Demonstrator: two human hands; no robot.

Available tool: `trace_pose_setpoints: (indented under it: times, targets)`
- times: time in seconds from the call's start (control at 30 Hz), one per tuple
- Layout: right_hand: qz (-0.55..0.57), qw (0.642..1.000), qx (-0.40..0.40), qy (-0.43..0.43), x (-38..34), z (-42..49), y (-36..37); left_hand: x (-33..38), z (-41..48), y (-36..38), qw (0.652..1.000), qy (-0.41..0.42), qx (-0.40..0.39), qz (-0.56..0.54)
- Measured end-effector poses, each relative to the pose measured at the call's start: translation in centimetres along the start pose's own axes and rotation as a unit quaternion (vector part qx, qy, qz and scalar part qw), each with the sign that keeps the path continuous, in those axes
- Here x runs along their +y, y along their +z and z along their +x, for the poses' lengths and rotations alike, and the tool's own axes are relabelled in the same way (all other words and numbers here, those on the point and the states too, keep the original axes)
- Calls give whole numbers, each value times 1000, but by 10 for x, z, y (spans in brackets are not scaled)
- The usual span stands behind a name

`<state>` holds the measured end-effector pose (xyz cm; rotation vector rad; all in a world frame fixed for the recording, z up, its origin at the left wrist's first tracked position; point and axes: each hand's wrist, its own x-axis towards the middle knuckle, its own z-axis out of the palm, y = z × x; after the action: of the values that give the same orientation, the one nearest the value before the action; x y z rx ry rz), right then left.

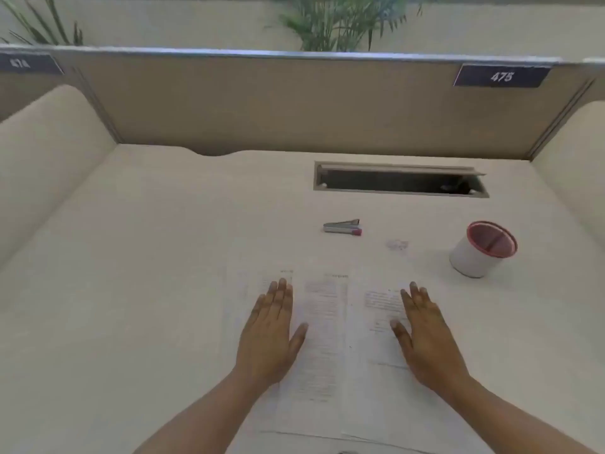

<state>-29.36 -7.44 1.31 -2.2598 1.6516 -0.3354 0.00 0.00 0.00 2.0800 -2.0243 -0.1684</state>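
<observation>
Several printed paper sheets (324,329) lie side by side and partly overlapping on the pale desk (147,290) in front of me. My left hand (271,335) lies flat, fingers straight, on the left sheet. My right hand (425,335) lies flat on the right sheet, fingers straight and thumb spread. Between the hands the middle sheet shows its print. A small silver stapler (342,227) with a pink end rests on the desk beyond the papers, apart from both hands.
A white cup with a red rim (481,249) stands at the right. An open cable slot (399,183) is set into the desk at the back. Beige partition walls (262,103) enclose the desk; a label reads 475 (502,77). Plants rise behind the partition.
</observation>
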Motion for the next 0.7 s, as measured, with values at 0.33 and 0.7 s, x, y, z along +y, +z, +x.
trace_pose_setpoints:
  times: [0.33,0.7]
  targets:
    - [-78,996,-39,13,14,-23,27,-19,-19,20,998,-39,-44,-19]
    - [-86,996,-24,19,13,-26,28,-10,-11,10,991,-74,-87,-70]
